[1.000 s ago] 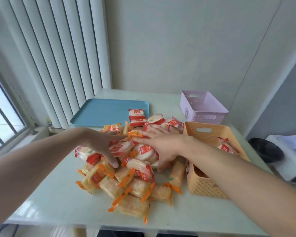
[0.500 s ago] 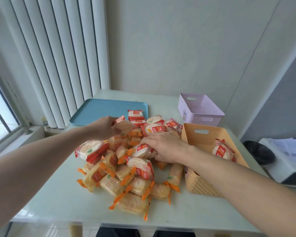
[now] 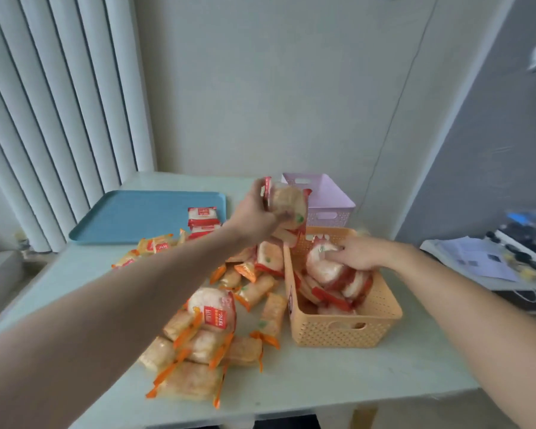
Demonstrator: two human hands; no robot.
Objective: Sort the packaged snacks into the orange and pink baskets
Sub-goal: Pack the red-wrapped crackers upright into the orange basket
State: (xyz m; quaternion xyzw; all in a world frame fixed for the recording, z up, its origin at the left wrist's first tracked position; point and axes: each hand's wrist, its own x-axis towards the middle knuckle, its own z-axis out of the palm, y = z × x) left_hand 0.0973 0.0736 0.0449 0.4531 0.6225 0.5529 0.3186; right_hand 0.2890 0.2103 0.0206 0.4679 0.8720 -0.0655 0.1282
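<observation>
The left hand (image 3: 257,212) holds a red-edged round snack pack (image 3: 287,204) in the air, just above the far left corner of the orange basket (image 3: 347,329) and just near of the pink basket (image 3: 322,196), so either basket is a short carry right or far. The right hand (image 3: 358,253) is inside the orange basket, its fingers curled on another round pack (image 3: 324,264) atop the red-edged packs there. The unsorted heap of long orange-edged packs (image 3: 198,345) lies on the counter (image 3: 338,385) to the basket's left, nearer the left hand.

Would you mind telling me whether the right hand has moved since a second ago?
Yes. The right hand has left the snack pile on the table and now sits inside the orange basket, holding a red-edged packet.
</observation>
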